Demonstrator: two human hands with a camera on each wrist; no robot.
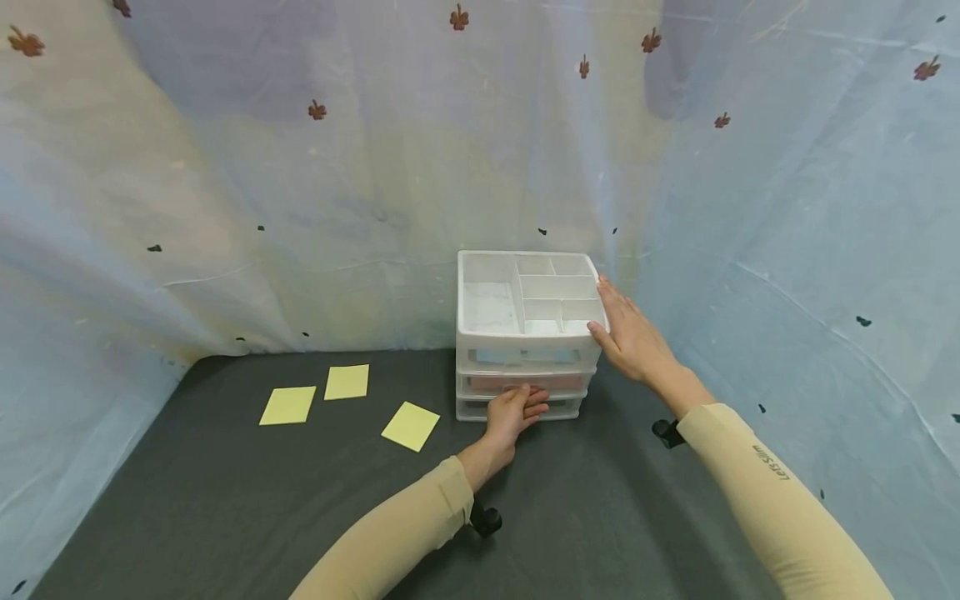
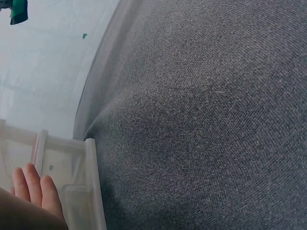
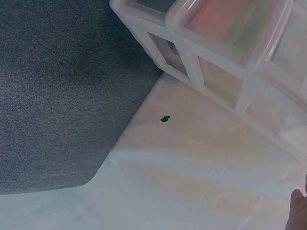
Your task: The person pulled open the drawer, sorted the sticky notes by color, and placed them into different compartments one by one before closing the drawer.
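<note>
A white plastic drawer organizer (image 1: 487, 336), with a divided open tray on top and three see-through drawers below, stands against the curtain. My left hand (image 1: 512, 414) is at its front, thumb and index finger pinching the lip of a lower drawer (image 1: 472, 408); the other fingers stretch out to the right. In the left wrist view, three straight fingers (image 2: 33, 184) lie over the drawer front (image 2: 79, 177), while the pinch is hidden. My right hand (image 1: 636, 337) rests with extended fingers along the organizer's right side. Only a bit of that hand (image 3: 297, 211) shows in the right wrist view.
Three yellow paper squares (image 1: 411, 426) lie on the dark cloth-covered table (image 1: 300, 500), left of the organizer. A pale patterned curtain (image 1: 375, 183) hangs behind and beside the table. Pink and green contents (image 3: 220, 19) show through one drawer.
</note>
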